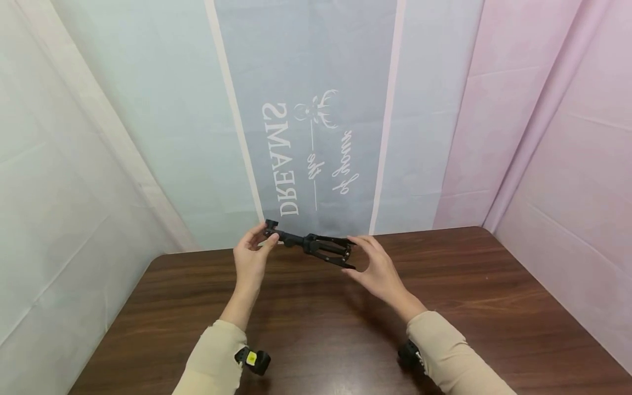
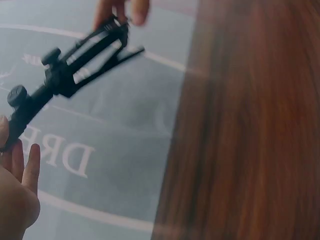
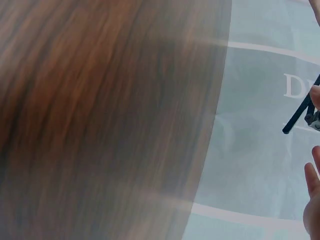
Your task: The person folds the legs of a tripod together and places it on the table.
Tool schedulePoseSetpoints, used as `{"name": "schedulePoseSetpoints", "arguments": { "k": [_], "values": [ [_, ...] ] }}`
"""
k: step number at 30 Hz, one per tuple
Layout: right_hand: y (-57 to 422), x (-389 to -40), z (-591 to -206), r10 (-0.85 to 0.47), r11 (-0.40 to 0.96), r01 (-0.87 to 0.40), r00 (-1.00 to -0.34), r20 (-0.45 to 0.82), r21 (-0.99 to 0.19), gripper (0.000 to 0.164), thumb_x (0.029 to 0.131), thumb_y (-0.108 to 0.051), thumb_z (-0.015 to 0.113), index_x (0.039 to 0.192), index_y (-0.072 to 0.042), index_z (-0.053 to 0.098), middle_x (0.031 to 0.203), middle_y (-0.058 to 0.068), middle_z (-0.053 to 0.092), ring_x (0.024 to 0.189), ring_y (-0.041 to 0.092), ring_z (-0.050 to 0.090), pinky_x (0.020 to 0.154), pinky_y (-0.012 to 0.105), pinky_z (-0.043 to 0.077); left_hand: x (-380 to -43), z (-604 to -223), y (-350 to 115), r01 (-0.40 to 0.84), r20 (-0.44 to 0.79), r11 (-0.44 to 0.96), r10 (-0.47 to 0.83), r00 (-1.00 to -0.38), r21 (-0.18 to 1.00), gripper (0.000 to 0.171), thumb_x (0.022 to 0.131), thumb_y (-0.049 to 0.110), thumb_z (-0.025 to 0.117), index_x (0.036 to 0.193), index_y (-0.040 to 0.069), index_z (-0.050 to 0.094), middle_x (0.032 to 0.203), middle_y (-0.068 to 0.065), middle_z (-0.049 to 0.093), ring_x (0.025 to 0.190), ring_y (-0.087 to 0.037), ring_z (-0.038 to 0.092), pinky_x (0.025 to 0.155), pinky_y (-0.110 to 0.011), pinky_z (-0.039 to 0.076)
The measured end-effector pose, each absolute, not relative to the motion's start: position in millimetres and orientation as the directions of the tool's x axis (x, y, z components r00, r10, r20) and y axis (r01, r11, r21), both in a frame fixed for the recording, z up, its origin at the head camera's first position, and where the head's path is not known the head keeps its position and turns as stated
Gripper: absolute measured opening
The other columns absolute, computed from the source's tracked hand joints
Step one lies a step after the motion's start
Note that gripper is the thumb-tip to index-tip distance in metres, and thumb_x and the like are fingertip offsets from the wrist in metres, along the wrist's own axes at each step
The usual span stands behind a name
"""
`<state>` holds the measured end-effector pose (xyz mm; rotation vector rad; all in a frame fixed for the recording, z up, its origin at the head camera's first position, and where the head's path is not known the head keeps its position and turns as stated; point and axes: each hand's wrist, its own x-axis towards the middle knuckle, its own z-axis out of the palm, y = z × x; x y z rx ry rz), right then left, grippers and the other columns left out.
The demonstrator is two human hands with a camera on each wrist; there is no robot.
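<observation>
A small black tripod (image 1: 310,244) is held above the far part of the table, lying nearly level with its legs partly spread. At its head end my left hand (image 1: 250,262) pinches it between thumb and fingers. My right hand (image 1: 379,272) has its thumb and fingers on the leg ends at the other side. The left wrist view shows the tripod (image 2: 60,80) with its knobs and leg braces, slightly blurred. Only one leg (image 3: 296,115) and part of the leg end appear at the edge of the right wrist view, beside the right fingers (image 3: 312,177).
Below both hands spreads a dark brown wooden table (image 1: 316,329). Behind it hangs a cloth backdrop (image 1: 316,55) with mirrored lettering, and pale curtains (image 1: 59,192) flank the sides. Each sleeve carries a black wrist device (image 1: 254,360).
</observation>
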<state>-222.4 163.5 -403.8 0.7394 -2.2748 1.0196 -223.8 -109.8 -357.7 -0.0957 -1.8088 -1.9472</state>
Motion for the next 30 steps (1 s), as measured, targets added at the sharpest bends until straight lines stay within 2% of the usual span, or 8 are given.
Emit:
{"name": "schedulePoseSetpoints", "arguments": {
  "k": [5, 11, 15, 23, 30],
  "values": [
    [170.9, -224.9, -402.3, -0.299, 0.576, -0.696, -0.667, 0.682, -0.428, 0.070, 0.067, -0.009, 0.093, 0.130, -0.006, 0.063, 0.121, 0.008, 0.061, 0.114, 0.025, 0.056, 0.094, 0.043, 0.050, -221.4, -366.6, -124.5, 0.344, 0.375, 0.163, -0.227, -0.899, 0.925, 0.038, 0.084, 0.002, 0.078, 0.121, -0.003, 0.067, 0.114, -0.018, 0.069, 0.098, -0.010, 0.063, 0.080, -0.017, 0.052],
    [176.9, -229.4, -400.8, -0.354, 0.587, -0.707, -0.663, 0.660, -0.395, 0.068, 0.066, -0.011, 0.094, 0.127, -0.007, 0.065, 0.119, 0.007, 0.063, 0.113, 0.025, 0.056, 0.094, 0.043, 0.049, -220.1, -374.3, -140.0, 0.326, 0.361, 0.302, -0.068, -0.930, 0.896, 0.049, 0.083, 0.008, 0.079, 0.130, 0.005, 0.064, 0.118, -0.015, 0.067, 0.108, -0.024, 0.062, 0.084, -0.022, 0.054],
    [180.8, -232.5, -401.5, -0.391, 0.595, -0.698, -0.685, 0.614, -0.400, 0.067, 0.066, -0.010, 0.094, 0.127, -0.007, 0.065, 0.120, 0.006, 0.062, 0.114, 0.024, 0.056, 0.096, 0.043, 0.049, -221.0, -380.0, -148.3, 0.306, 0.330, 0.452, 0.028, -0.943, 0.838, 0.052, 0.081, 0.012, 0.081, 0.131, 0.012, 0.065, 0.113, -0.010, 0.068, 0.105, -0.023, 0.063, 0.082, -0.028, 0.056],
    [187.2, -242.1, -404.9, -0.471, 0.617, -0.664, -0.741, 0.478, -0.421, 0.067, 0.069, -0.012, 0.092, 0.130, -0.009, 0.064, 0.124, 0.004, 0.061, 0.118, 0.024, 0.055, 0.097, 0.046, 0.049, -227.9, -396.3, -158.3, 0.311, 0.266, 0.601, 0.164, -0.950, 0.737, 0.049, 0.078, 0.014, 0.085, 0.125, 0.013, 0.069, 0.097, -0.001, 0.067, 0.088, -0.019, 0.065, 0.074, -0.036, 0.056],
    [188.6, -253.8, -412.2, -0.530, 0.655, -0.656, -0.753, 0.391, -0.374, 0.067, 0.067, -0.020, 0.094, 0.127, -0.008, 0.066, 0.119, 0.004, 0.063, 0.113, 0.025, 0.058, 0.096, 0.046, 0.048, -237.3, -412.9, -161.9, 0.280, 0.157, 0.674, 0.239, -0.958, 0.684, 0.042, 0.080, 0.016, 0.084, 0.120, 0.014, 0.070, 0.095, 0.005, 0.067, 0.091, -0.013, 0.064, 0.082, -0.041, 0.053]
  ]
}}
